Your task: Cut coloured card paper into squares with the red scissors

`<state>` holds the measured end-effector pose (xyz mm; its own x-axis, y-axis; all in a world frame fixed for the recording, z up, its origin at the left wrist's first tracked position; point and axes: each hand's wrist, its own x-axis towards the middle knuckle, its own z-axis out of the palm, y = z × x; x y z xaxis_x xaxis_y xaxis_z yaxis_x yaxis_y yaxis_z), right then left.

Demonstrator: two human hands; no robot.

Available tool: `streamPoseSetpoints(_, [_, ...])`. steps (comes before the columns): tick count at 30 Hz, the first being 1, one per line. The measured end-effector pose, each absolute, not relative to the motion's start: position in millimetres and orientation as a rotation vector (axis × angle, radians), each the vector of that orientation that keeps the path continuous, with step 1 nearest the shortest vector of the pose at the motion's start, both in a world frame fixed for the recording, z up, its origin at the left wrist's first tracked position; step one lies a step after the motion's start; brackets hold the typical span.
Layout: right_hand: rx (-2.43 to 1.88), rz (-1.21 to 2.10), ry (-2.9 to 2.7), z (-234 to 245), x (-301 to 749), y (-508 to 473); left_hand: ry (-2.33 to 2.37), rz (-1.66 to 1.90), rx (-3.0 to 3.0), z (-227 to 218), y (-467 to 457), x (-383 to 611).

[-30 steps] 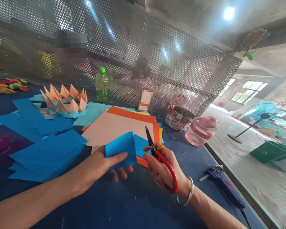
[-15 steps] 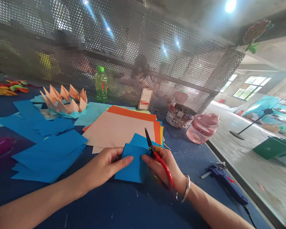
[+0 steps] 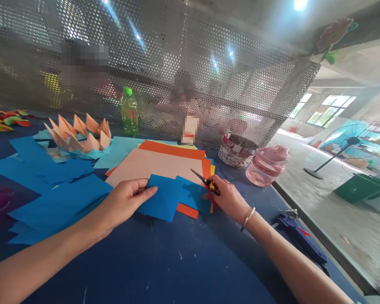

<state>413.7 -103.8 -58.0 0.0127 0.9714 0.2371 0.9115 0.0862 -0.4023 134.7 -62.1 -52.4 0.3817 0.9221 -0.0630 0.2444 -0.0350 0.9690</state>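
Head view: the right hand (image 3: 226, 195), fingers closed around scissors (image 3: 199, 176), has moved off the blue square (image 3: 163, 199), leaving the left hand (image 3: 125, 203) alone pinching it by the paper stack (image 3: 158, 162).

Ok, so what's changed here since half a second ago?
The right hand has left the blue square, moving right and forward; its scissors now point more leftward. The left hand, still gripping that square, has shifted it left and forward. The paper crown, green bottle and glue gun stayed put.
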Motion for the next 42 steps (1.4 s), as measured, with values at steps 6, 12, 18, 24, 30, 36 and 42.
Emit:
streamPoseSetpoints(6, [-1.91,0.192,-1.919,-66,415,-97,1.084,0.819,1.536,-54,-57,130])
streamPoseSetpoints(12, [-1.92,0.271,-1.857,-65,421,-93,1.059,0.798,1.446,-57,-50,128])
streamPoseSetpoints(18, [-1.902,0.324,-1.848,-69,425,-90,1.054,0.784,1.351,-45,-56,131])
streamPoseSetpoints(24, [-1.827,0.387,-1.82,-75,423,-92,1.063,0.772,1.335,-39,-60,133])
streamPoseSetpoints(30, [-1.795,0.441,-1.707,-76,423,-94,1.055,0.731,1.407,-45,-58,131])
streamPoseSetpoints(36, [-1.698,0.467,-1.613,-79,424,-92,1.031,0.724,1.39,-45,-58,131])
streamPoseSetpoints(42, [-1.49,0.543,-1.553,-81,417,-95,0.998,0.817,1.57,-45,-59,130])
